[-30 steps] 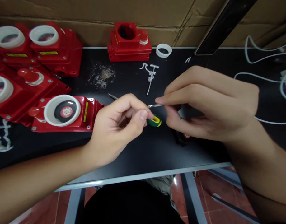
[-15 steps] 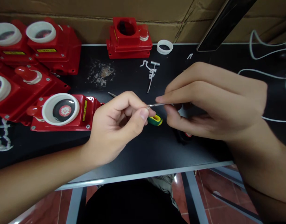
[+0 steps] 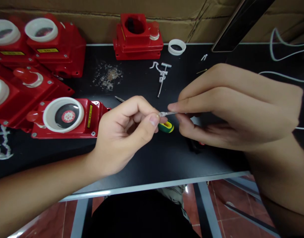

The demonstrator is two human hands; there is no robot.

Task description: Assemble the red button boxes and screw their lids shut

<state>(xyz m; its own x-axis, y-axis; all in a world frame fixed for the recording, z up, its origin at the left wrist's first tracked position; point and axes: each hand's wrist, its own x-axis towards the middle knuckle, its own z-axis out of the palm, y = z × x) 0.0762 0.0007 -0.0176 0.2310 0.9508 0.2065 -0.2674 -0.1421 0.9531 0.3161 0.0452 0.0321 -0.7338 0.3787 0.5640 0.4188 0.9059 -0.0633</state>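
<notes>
Between finger and thumb, my left hand [image 3: 125, 138] pinches one end of a thin, silvery-clear strip [image 3: 167, 113]. My right hand [image 3: 231, 109] grips its other end with thumb and forefinger. The strip is too small to name. Behind my left hand runs a screwdriver with a green and yellow handle [image 3: 168, 127]; its shaft is mostly hidden and its tip shows on the far side. Just left of that hand sits a red housing with a white ring [image 3: 64, 114]. Beyond the hands lies a small metal T-shaped tool [image 3: 162, 77] with white cord wound on it.
More red housings [image 3: 55, 54] crowd the left side. One with an open round hole [image 3: 139, 36] stands at the back, beside a loose white ring [image 3: 177, 47]. Crumbs [image 3: 108, 77] lie on the black table [image 3: 142, 178]. A dark slab [image 3: 238, 26] leans at the back right near white cables [image 3: 285, 74].
My right hand has shifted slightly right, and a bit more of the strip shows at my left fingertips. The view has moved a little. Both pinches stay closed.
</notes>
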